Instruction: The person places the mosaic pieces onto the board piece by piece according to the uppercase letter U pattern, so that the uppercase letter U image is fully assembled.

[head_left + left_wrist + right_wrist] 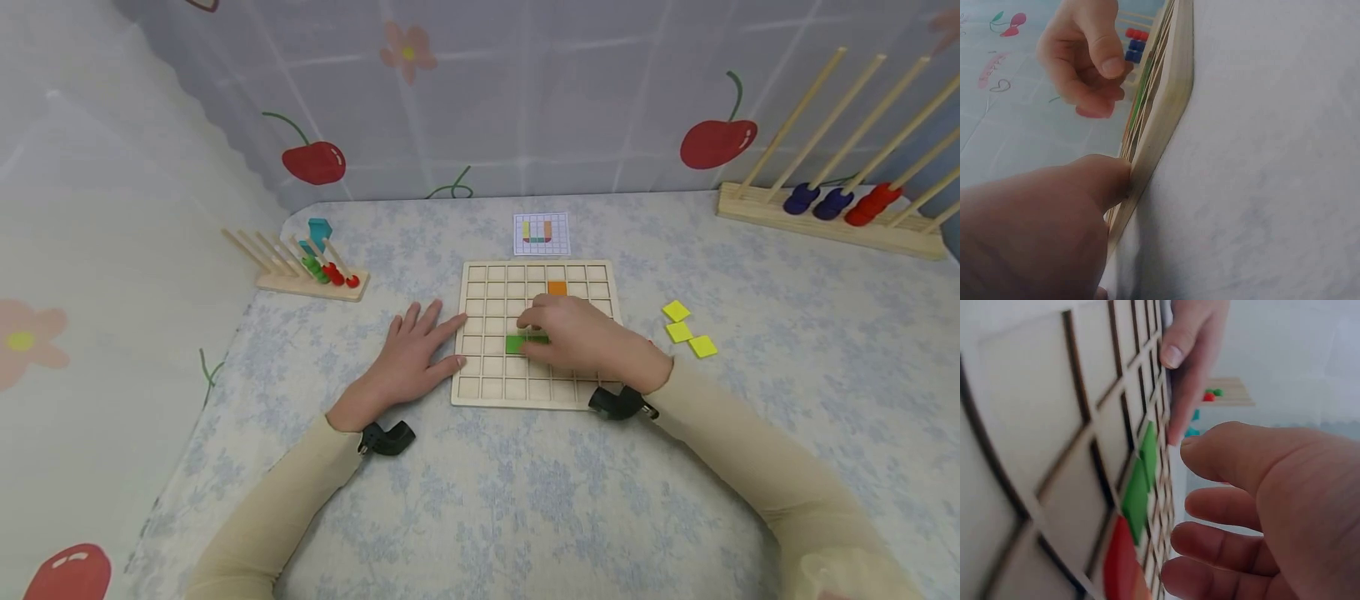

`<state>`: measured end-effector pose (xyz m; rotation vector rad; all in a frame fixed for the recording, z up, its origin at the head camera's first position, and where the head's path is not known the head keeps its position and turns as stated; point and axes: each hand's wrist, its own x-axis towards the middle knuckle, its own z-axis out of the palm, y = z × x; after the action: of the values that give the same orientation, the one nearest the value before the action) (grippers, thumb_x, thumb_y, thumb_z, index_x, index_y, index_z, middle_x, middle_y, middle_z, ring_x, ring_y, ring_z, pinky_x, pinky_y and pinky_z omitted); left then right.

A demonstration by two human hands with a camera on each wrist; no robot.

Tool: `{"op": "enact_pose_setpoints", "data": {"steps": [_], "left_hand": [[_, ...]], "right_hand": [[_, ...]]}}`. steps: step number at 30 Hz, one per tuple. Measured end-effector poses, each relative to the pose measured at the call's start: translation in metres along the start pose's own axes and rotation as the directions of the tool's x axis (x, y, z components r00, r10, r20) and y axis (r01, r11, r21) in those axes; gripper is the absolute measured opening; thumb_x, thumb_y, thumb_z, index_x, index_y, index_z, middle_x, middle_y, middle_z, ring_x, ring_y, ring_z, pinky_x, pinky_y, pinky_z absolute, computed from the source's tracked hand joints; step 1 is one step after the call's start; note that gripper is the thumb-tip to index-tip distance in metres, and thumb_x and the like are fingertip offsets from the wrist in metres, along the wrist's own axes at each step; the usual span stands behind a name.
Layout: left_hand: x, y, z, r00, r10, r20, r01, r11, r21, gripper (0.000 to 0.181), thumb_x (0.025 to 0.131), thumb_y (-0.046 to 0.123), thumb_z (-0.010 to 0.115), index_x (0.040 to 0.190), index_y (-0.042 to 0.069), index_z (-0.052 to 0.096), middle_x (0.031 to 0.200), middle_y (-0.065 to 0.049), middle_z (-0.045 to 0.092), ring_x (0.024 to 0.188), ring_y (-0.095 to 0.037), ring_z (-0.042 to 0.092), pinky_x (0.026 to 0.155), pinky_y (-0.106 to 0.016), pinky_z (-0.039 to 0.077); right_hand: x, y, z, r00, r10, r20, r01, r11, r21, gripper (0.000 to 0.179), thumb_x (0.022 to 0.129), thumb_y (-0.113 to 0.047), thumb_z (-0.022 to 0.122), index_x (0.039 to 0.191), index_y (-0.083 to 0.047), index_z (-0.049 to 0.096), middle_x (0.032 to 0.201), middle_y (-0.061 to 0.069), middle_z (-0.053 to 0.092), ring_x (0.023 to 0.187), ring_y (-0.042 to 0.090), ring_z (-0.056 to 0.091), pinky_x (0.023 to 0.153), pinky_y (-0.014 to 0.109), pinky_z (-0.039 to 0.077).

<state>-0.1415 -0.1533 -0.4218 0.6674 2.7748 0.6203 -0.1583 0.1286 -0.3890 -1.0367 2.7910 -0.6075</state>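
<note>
Yellow tiles (679, 332) lie centre-right of frame; we note right hand (581, 335) nearer, fingers loosely bent, empty; left hand (408, 358) spread, touching board (492, 389).

From the head I look forward and down, farthest from the fingers (448, 328). Close in, my left-wrist view faces past its fingers to the right hand (577, 335), my right-wrist one back to the left hand (408, 358); both share the grid board (492, 388).
</note>
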Motion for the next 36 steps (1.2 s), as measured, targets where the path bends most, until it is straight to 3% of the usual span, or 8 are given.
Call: {"op": "enact_pose_setpoints", "data": {"steps": [5,10,17,25,36], "left_hand": [[0.000,0.000,0.000,1.000,0.006,-0.004,-0.006,1.000,0.001,0.064,0.102,0.039,0.058,0.159,0.016,0.040,0.169,-0.024,0.017,0.156,-0.052,0.004,0.122,-0.071,0.008],[0.000,0.000,0.001,1.000,0.011,-0.007,-0.011,1.000,0.003,0.064,0.102,0.039,0.058,0.159,0.016,0.040,0.169,-0.024,0.017,0.156,-0.052,0.004,0.121,-0.072,0.008],[0.000,-0.001,0.001,1.000,0.003,-0.008,-0.003,1.000,0.009,0.064,0.102,0.039,0.058,0.159,0.016,0.039,0.169,-0.024,0.017,0.156,-0.053,0.005,0.121,-0.072,0.009],[0.001,-0.003,0.003,1.000,-0.006,-0.002,0.006,1.000,0.006,0.064,0.103,0.041,0.057,0.160,0.018,0.038,0.170,-0.022,0.016,0.157,-0.051,0.004,0.122,-0.071,0.007],[0.001,-0.002,0.002,1.000,-0.001,0.001,0.001,1.000,-0.002,0.064,0.103,0.041,0.057,0.160,0.018,0.039,0.170,-0.023,0.017,0.157,-0.051,0.003,0.122,-0.071,0.007]], "right_hand": [[-0.009,0.008,-0.018,0.998,0.054,-0.016,-0.054,0.999,0.003,0.028,0.091,-0.021,0.076,0.112,-0.003,0.076,0.096,0.008,0.070,0.079,0.017,0.056,0.074,0.036,0.051],[-0.026,0.024,-0.033,0.990,0.133,-0.035,-0.134,0.991,-0.018,0.027,0.092,-0.019,0.074,0.113,-0.003,0.076,0.097,0.009,0.071,0.076,0.019,0.059,0.072,0.036,0.051],[-0.053,0.044,-0.047,0.982,0.175,-0.074,-0.180,0.982,-0.064,0.027,0.089,-0.018,0.078,0.112,-0.002,0.076,0.093,0.011,0.071,0.074,0.019,0.058,0.069,0.036,0.051],[-0.075,0.054,-0.055,0.963,0.263,-0.058,-0.268,0.959,-0.095,0.031,0.089,-0.018,0.077,0.114,0.001,0.075,0.094,0.014,0.071,0.075,0.020,0.060,0.066,0.035,0.053],[-0.099,0.063,-0.051,0.962,0.260,-0.084,-0.269,0.957,-0.109,0.029,0.089,-0.018,0.078,0.110,0.002,0.076,0.094,0.013,0.071,0.080,0.022,0.064,0.071,0.042,0.056]]}}
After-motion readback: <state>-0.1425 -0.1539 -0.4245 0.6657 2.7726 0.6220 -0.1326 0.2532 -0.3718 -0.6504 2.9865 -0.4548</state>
